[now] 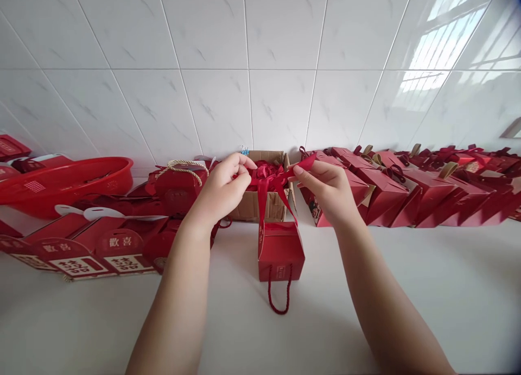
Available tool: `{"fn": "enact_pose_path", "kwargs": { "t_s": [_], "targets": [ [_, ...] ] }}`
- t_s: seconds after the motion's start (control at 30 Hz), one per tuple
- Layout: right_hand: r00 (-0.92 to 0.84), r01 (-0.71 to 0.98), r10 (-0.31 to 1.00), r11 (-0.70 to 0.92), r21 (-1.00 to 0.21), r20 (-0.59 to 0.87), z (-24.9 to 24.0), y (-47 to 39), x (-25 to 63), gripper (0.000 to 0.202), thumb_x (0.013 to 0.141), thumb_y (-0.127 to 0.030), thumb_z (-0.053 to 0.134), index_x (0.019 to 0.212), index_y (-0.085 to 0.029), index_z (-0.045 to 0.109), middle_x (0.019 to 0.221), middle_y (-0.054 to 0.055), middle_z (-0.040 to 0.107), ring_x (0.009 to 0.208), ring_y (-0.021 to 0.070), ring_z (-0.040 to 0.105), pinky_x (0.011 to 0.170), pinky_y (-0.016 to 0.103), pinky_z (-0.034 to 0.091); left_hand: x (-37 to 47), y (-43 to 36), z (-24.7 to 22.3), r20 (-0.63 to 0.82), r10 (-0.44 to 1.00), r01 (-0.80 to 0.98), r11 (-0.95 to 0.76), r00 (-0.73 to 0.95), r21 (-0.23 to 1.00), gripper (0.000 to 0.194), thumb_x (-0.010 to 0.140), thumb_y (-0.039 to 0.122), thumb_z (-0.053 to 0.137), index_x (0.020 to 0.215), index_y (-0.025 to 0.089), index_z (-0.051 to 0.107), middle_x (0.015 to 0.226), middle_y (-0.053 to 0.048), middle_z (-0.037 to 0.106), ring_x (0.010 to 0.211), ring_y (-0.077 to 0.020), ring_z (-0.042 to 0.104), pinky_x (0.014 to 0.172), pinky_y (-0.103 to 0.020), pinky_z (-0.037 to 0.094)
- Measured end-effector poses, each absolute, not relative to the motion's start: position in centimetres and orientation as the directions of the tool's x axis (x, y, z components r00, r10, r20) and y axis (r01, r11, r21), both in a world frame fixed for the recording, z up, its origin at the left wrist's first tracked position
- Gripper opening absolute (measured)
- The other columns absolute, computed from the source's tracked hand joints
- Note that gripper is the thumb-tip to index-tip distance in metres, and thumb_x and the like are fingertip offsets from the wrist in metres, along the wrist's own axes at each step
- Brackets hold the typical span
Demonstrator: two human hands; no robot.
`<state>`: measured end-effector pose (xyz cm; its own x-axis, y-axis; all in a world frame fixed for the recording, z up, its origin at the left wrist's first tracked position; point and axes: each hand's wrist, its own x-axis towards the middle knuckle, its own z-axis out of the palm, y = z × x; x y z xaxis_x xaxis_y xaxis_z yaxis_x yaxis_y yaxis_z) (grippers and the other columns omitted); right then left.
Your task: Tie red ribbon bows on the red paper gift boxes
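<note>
A small red gift box [281, 251] stands on the white tabletop, its dark red cord handle [279, 311] hanging toward me. A red ribbon [262, 201] rises from the box's far side in two strands. My left hand [233, 180] pinches one end of the ribbon, left of the strands. Over on the right, my right hand [323, 186] grips the other end between thumb and fingers, with a tail sticking out above. Behind the gift box sits a cardboard box [244, 208] holding a heap of red ribbons, partly hidden by my hands.
Rows of red gift boxes [378, 196] line the wall on the right. More red boxes [118, 245] with white labels are at the left, before a red plastic basket [101, 174]. A blue binder clip [245, 151] shows behind the cardboard box.
</note>
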<state>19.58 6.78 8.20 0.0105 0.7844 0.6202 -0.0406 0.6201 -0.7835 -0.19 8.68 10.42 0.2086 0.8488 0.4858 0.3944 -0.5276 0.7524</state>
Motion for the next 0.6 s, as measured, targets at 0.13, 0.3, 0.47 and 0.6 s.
{"fn": "enact_pose_path", "kwargs": {
  "t_s": [0.13,0.3,0.47,0.6],
  "targets": [
    [0.076,-0.041,0.850,0.525,-0.850,0.521,7.5,6.9,20.5,0.015,0.079,-0.032,0.069,0.076,-0.018,0.072,0.071,0.001,0.068,0.071,0.0131,0.063,0.065,0.024,0.047,0.2,8.6,9.7,0.418,0.903,0.240,-0.430,0.103,0.870,0.018,0.072,0.012,0.049,0.088,0.020,0.054,0.066,0.004,0.046,0.058,-0.0100,0.041,0.054,-0.023,0.033],
    [0.180,-0.367,0.947,0.315,-0.875,0.265,4.7,6.9,22.6,0.016,0.068,-0.030,0.078,0.069,-0.017,0.069,0.061,0.000,0.065,0.060,0.0098,0.059,0.055,0.020,0.043,0.5,8.0,7.5,0.241,0.964,-0.271,-0.262,-0.109,0.926,0.016,0.063,0.014,0.053,0.079,0.016,0.051,0.072,0.003,0.049,0.060,-0.0095,0.047,0.057,-0.025,0.043],
    [0.139,-0.494,0.982,0.181,-0.850,0.129,0.9,6.6,24.8,0.021,0.063,-0.029,0.082,0.071,-0.015,0.068,0.060,0.000,0.064,0.056,0.0098,0.059,0.052,0.020,0.045,0.4,7.2,4.7,0.221,0.928,-0.388,-0.330,-0.299,0.861,0.025,0.062,0.018,0.060,0.083,0.019,0.046,0.075,0.005,0.050,0.075,-0.0133,0.062,0.075,-0.031,0.050],
    [0.083,-0.598,0.994,0.107,-0.795,0.071,-1.5,6.7,26.1,0.018,0.065,-0.025,0.080,0.070,-0.017,0.065,0.062,0.000,0.066,0.061,0.0113,0.064,0.054,0.021,0.050,-0.2,6.5,3.4,0.188,0.921,-0.457,-0.338,-0.342,0.823,0.027,0.061,0.018,0.060,0.080,0.020,0.042,0.068,0.006,0.051,0.080,-0.0192,0.069,0.082,-0.037,0.051]
  ]
}}
